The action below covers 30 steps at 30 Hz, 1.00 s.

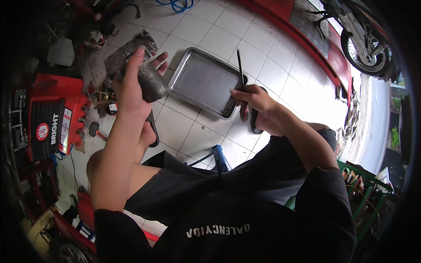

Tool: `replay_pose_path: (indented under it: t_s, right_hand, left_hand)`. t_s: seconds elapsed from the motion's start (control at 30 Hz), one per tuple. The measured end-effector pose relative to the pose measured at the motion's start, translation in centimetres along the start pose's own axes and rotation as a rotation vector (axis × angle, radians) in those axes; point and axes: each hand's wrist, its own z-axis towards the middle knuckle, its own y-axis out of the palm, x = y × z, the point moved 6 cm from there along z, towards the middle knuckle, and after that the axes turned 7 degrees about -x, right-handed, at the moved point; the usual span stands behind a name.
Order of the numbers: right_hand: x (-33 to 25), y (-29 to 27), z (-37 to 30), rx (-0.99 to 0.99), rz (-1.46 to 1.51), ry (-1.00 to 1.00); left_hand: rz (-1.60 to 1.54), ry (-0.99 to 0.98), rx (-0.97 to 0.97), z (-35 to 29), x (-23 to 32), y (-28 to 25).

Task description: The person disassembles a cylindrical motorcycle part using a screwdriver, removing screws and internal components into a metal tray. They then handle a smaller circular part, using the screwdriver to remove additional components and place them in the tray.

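Bare left hand (pixel 131 83), left of centre: thumb along a dark, scuffed metal cylinder (pixel 153 85), fingers loosely cupped behind it. Right hand (pixel 258 101), right of centre: fingers wrapped round a slim dark bar (pixel 240 63), tip up. Metal tray (pixel 205 79) lies centre frame, just beyond and between, on white floor tiles (pixel 177 127). Risk, I judge: the rounded cylinder slips if the cupped fingers slacken; a careless swing of the bar clips the tray. Motorcycle (pixel 368 50) far off, upper right.

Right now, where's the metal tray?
Upper middle of the head view: the rectangular metal tray lies on the white tiled floor, between the left hand with its dark metal cylinder and the right hand.
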Motion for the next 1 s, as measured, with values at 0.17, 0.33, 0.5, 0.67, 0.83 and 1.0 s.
replay_pose_path:
  t_s: [0.17, 0.33, 0.5, 0.67, 0.83, 1.0]
  right_hand:
    - [20.2, 3.3, 5.0, -0.116, -0.848, 0.225]
    - [26.5, 9.3, 9.6, -0.358, -1.166, 0.269]
    - [26.3, 13.5, 14.9, -0.101, -1.074, 0.196]
    - [26.4, 16.2, 18.1, 0.093, -0.974, 0.096]
    - [28.1, 14.2, 20.4, 0.141, -0.853, 0.205]
    - [24.9, 13.3, 19.8, 0.019, -1.028, 0.115]
  left_hand:
    - [-0.087, 0.029, 0.050, -1.4, 1.6, -3.0]
    - [-0.212, 0.010, 0.069, -3.1, 3.6, -4.7]
    - [-0.246, 0.035, 0.131, -3.5, 4.6, -5.8]
    - [-0.258, 0.002, 0.213, -2.8, 4.6, -6.5]
    - [-0.326, -0.049, 0.182, -1.8, 4.5, -6.2]
    - [-0.296, 0.009, 0.186, -1.2, 5.0, -5.6]
